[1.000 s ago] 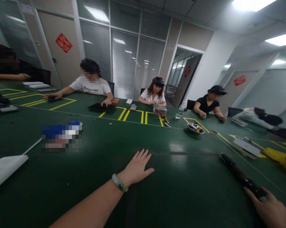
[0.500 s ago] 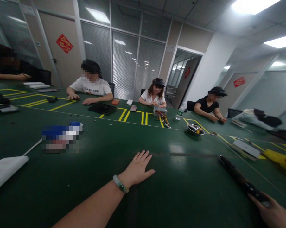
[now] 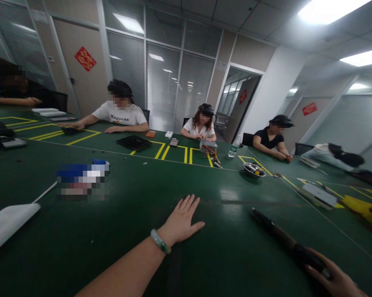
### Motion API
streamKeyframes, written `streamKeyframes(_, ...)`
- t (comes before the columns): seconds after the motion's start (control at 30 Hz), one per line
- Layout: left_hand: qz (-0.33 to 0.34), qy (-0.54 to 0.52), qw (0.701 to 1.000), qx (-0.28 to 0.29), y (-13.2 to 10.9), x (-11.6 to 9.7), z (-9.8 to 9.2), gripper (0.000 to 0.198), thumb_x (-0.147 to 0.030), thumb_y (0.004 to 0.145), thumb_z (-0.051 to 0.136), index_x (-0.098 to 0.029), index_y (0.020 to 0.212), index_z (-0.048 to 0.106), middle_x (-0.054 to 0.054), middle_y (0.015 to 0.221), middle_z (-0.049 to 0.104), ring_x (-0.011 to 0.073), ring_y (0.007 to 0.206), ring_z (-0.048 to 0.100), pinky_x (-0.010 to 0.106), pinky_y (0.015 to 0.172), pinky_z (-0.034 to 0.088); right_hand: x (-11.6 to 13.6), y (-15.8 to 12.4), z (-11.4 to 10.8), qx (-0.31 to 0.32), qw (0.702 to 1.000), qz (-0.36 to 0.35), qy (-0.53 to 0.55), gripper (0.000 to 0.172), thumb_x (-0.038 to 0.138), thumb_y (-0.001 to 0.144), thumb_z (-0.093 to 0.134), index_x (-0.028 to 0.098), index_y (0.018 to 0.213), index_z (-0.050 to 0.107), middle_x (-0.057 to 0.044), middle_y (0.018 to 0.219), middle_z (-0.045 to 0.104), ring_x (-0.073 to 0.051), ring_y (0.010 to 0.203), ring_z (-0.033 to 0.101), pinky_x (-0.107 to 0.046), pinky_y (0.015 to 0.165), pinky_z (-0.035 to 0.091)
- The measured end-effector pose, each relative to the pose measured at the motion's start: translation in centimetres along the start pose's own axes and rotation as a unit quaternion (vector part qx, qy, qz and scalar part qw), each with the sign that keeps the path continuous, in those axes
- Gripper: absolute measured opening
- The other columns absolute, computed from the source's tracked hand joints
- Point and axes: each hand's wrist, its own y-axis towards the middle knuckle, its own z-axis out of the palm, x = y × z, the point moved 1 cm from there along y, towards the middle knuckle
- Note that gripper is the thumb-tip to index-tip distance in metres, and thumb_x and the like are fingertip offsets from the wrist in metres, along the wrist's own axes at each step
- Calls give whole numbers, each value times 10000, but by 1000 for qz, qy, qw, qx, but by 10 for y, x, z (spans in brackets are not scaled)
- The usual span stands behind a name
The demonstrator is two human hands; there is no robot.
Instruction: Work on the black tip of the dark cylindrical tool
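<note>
My left hand point(image 3: 181, 220) lies flat on the green tabletop point(image 3: 136, 231), palm down with the fingers spread; a green-and-white bangle circles its wrist. At the lower right, my right hand point(image 3: 334, 274) is closed around the handle end of a long black wand-shaped tool point(image 3: 280, 237). Its shaft is brownish in the middle, and the dark tip points away from me and to the left, toward the table's middle. Blur and dark colour hide the tool's exact kind, and whether it touches the tabletop I cannot tell.
A white power strip point(image 3: 11, 227) lies at the left, near a blurred-out blue and white item point(image 3: 82, 175). Farther off are a metal bowl point(image 3: 254, 170), a water bottle point(image 3: 234, 147), a wired grey box point(image 3: 208, 145) and a black tray point(image 3: 134, 142). Several people sit around the table.
My right hand has brought the wand-shaped tool leftward, closer to my left hand, which stays flat. Across the table, a person in white has reached out to a dark object.
</note>
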Motion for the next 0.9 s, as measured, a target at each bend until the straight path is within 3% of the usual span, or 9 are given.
streamKeyframes(0.1,-10,-6,1000,-5,0,1,0,840,-729,884,291,-271,1531,15,49,1599,0,308,1461,54,526,1163,148,65,5,9,85,995,-29,42,548,655,657,523,461,1156,637,-32,1114,675,-345,1048,590,-497,802,449)
streamKeyframes(0.27,-1,-1,998,-60,0,-8,-7,825,-665,907,341,-254,1530,-10,46,1602,-12,288,1465,35,507,1175,121,207,13,31,129,980,-139,60,500,550,776,502,425,1257,560,-20,1253,597,-337,1152,505,-526,900,354)
streamKeyframes(0.4,33,26,990,-132,0,-20,-17,782,-374,898,461,-254,1528,13,15,1603,48,241,1468,51,470,1193,72,322,11,50,146,954,-244,97,440,403,814,585,410,1253,547,7,1225,592,-279,1133,501,-471,945,308)
streamKeyframes(0.53,39,57,989,-134,1,-17,-17,887,-109,725,447,-245,1524,86,-9,1594,130,197,1464,95,426,1200,51,408,-4,68,146,926,-322,131,470,313,812,663,333,1265,539,-26,1205,590,-248,1094,502,-414,938,300)
streamKeyframes(0.6,28,60,990,-127,3,-13,-15,900,-101,692,446,-236,1520,119,-3,1587,166,194,1459,129,414,1198,63,432,-12,74,142,916,-347,141,502,271,803,678,278,1281,523,-57,1235,575,-250,1103,489,-410,948,290)
streamKeyframes(0.7,7,59,991,-124,4,-7,-12,882,-118,701,446,-224,1519,134,10,1587,168,210,1454,150,414,1189,97,444,-19,76,149,908,-362,149,524,229,808,650,260,1307,494,-69,1273,553,-255,1135,469,-424,972,286)
streamKeyframes(0.83,-10,66,988,-142,5,-3,-11,829,-182,770,471,-248,1521,126,6,1596,126,256,1447,160,436,1170,145,433,-22,69,137,899,-387,152,651,217,847,540,270,1453,309,-70,1435,398,-245,1303,346,-428,1056,268)
streamKeyframes(0.9,-25,66,986,-151,5,0,-10,768,-273,832,499,-272,1516,149,26,1583,184,283,1421,224,462,1150,184,420,-24,64,95,918,-362,131,745,271,857,522,265,1510,164,-81,1516,257,-276,1355,278,-456,1076,268)
